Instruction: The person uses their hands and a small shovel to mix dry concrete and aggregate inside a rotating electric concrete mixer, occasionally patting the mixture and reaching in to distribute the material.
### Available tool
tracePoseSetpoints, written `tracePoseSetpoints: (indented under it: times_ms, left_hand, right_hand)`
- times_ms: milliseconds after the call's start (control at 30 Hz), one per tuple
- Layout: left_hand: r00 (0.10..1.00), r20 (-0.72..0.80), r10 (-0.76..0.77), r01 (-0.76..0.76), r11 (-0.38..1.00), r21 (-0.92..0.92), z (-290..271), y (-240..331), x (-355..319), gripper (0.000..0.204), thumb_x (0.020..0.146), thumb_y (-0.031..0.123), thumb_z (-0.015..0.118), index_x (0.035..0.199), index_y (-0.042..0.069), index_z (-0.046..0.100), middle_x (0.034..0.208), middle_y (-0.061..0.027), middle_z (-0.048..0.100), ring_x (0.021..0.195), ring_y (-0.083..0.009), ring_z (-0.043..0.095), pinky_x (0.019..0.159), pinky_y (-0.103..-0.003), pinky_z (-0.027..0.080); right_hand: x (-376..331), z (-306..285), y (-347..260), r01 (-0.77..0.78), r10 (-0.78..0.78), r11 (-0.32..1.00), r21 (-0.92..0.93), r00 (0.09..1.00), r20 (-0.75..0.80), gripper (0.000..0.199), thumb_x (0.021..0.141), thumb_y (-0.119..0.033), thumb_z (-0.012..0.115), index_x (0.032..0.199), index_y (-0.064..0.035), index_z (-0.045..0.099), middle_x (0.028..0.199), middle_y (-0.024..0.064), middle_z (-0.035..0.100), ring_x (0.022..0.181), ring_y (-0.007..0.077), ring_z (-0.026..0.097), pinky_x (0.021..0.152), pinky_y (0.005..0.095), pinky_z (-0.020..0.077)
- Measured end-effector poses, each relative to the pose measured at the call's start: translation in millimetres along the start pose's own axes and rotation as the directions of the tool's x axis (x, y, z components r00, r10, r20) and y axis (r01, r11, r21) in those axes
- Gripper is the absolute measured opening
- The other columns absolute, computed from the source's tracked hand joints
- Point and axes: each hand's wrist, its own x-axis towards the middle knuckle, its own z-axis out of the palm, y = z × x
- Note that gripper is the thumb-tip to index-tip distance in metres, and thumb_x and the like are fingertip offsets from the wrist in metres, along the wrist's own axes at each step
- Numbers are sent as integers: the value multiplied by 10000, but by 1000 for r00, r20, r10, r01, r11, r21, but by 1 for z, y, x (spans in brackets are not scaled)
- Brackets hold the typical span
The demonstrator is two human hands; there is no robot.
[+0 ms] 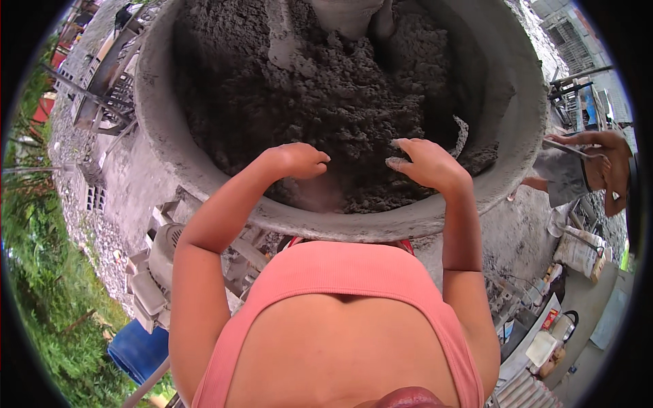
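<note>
A large round mixer drum (160, 129), grey and crusted, opens in front of me. Inside it lies a lumpy, dark grey cement mix (340, 88). My left hand (301, 162) is over the near part of the drum, its fingers loosely bent and no object visible in it. Faint dust hangs just below that hand. Across a gap, my right hand (425, 163) has its thumb and fingers apart, with grey powder on the fingertips and nothing held. A mixing part (347, 17), coated in cement, stands at the drum's far side.
At the right, another person (598, 170) stands close to the drum, holding a thin tool (568, 146). A motor housing (163, 255) sits at the lower left, near a blue barrel (139, 350). A bench (520, 367) with assorted items is at the lower right.
</note>
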Motion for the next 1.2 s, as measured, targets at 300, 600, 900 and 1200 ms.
tracePoseSetpoints:
  times_ms: [300, 600, 900, 1200]
  left_hand:
    - [987, -160, 33, -35, 999, -10, -7, -13, -5, 448, 919, 231, 429, 1325, 62, 513, 1225, -187, 587, 1166, -343, 530, 1015, -417, 407]
    - [990, -129, 57, -60, 998, -19, -1, -12, -6, 451, 908, 203, 429, 1321, 41, 511, 1230, -193, 583, 1171, -344, 526, 1012, -415, 407]
    - [985, -144, 92, -91, 996, 10, -6, 2, -10, 452, 894, 176, 426, 1317, 43, 516, 1211, -190, 592, 1147, -342, 541, 999, -411, 412]
    - [968, -203, 150, -151, 988, 10, 0, -2, -11, 428, 891, 167, 428, 1275, 11, 536, 1215, -209, 584, 1140, -347, 545, 992, -416, 420]
  right_hand:
    - [4, 0, -5, -40, 44, 998, -49, 996, 78, 542, 894, -376, 597, 1282, -4, 529, 1224, 215, 586, 1161, 362, 535, 986, 417, 426]
    - [8, 4, 1, -64, 68, 997, -30, 991, 118, 530, 890, -389, 598, 1248, -1, 553, 1174, 221, 607, 1132, 366, 553, 953, 437, 440]
    - [7, 9, 14, -36, 37, 999, -29, 999, 26, 463, 876, -420, 599, 1112, -22, 631, 1047, 210, 656, 1018, 374, 612, 874, 461, 485]
    - [2, -4, 8, -87, 87, 996, -7, 993, 76, 523, 890, -418, 591, 1222, -15, 566, 1085, 205, 647, 1068, 365, 588, 921, 451, 462]
